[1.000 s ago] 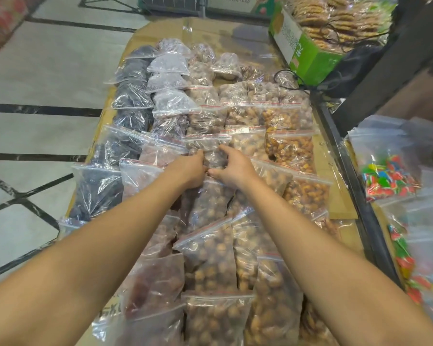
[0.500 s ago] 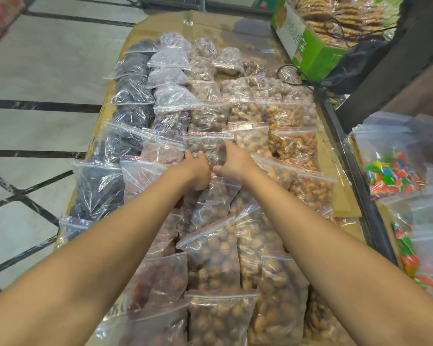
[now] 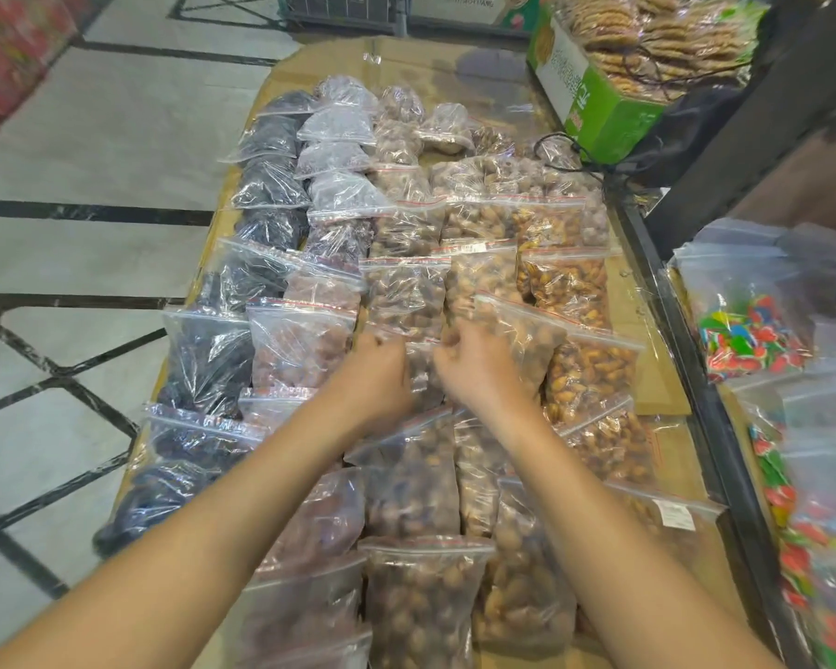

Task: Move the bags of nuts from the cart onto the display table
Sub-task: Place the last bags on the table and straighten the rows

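Rows of clear zip bags of nuts and dried fruit cover the cardboard-topped display table (image 3: 454,60). My left hand (image 3: 382,374) and my right hand (image 3: 479,374) meet at the middle of the table. Both have curled fingers pinching one bag of brown nuts (image 3: 423,379) from either side. That bag lies in the middle column, overlapping the bag below it (image 3: 411,485), and its upper part is hidden by my fingers. A bag of lighter nuts (image 3: 522,330) lies tilted just right of my right hand.
Dark dried-fruit bags (image 3: 208,359) line the table's left edge above the tiled floor (image 3: 68,263). A green box (image 3: 599,113) stacked with crackers stands at the far right. A black rail (image 3: 672,301) borders the right side, with bags of coloured candy (image 3: 754,335) beyond it.
Both hands have drawn back a little toward me and closed in on the bag's sides, where before they rested at its top edge.
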The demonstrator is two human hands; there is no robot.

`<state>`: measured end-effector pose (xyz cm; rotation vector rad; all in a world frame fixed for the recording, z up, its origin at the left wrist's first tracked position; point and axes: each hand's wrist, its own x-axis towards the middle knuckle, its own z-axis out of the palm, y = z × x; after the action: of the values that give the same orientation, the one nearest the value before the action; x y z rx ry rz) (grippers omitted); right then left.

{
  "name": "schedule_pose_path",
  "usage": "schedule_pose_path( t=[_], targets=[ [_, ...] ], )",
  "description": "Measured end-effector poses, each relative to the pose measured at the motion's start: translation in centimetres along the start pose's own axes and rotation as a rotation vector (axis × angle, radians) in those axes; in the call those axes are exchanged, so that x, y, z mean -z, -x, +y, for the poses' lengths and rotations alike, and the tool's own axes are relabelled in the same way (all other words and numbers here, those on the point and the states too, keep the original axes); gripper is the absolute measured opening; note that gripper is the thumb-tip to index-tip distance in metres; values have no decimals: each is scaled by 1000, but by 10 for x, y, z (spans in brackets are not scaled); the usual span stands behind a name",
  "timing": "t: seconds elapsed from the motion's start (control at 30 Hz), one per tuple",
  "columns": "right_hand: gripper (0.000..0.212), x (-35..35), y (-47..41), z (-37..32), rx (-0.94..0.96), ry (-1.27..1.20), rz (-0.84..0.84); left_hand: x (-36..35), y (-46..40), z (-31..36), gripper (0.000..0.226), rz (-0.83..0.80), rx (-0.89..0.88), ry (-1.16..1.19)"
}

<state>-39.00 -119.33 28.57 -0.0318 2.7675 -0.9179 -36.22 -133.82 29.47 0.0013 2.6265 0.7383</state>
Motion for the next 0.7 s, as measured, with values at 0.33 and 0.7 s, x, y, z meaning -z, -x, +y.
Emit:
schedule_pose_path(
  t=[0.33, 0.7],
  targets=[
    [83, -11, 24, -12, -181, 51, -265, -30, 5, -16, 52, -42, 189, 36],
    [42, -18, 29, 14, -197, -252, -152, -13, 15, -15, 52, -43, 109, -5]
  ],
)
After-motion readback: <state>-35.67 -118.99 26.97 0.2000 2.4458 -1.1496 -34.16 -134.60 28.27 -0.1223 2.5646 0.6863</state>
